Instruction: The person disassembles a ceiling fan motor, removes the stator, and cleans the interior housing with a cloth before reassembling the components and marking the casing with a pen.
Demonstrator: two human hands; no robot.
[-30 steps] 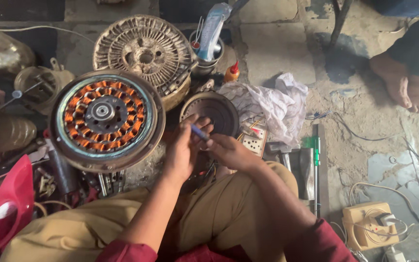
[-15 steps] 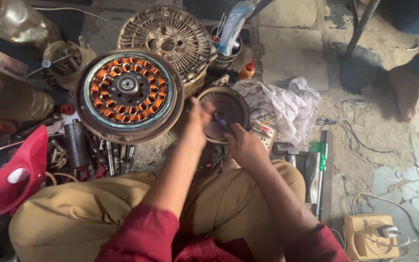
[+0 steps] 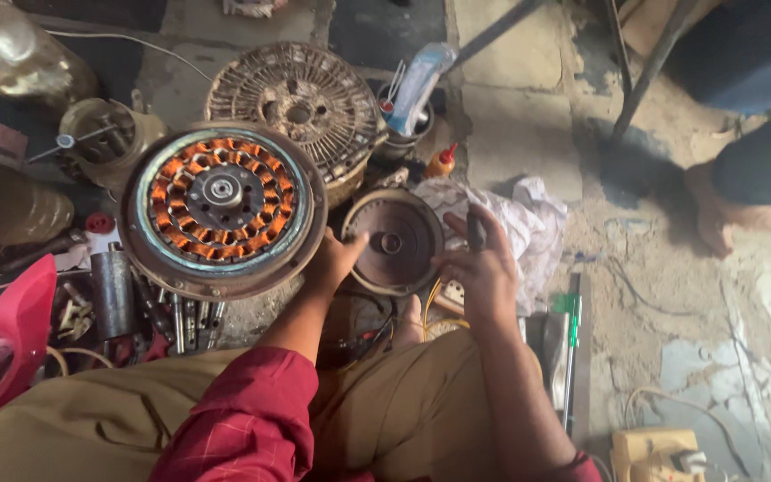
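You've got the cover (image 3: 393, 243) pinched by your left hand (image 3: 332, 261) at 9 o'clock, right hand (image 3: 484, 268) gripping a dark tool (image 3: 476, 230) at 3, so you're mid-check; next, steady it.

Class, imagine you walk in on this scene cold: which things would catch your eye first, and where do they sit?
Probably the round stator with bright orange copper windings, lying left of centre on the cluttered floor. Just right of it, the left hand and right hand grip a dark round metal cover from either side. At the far left edge sits a red plastic piece.
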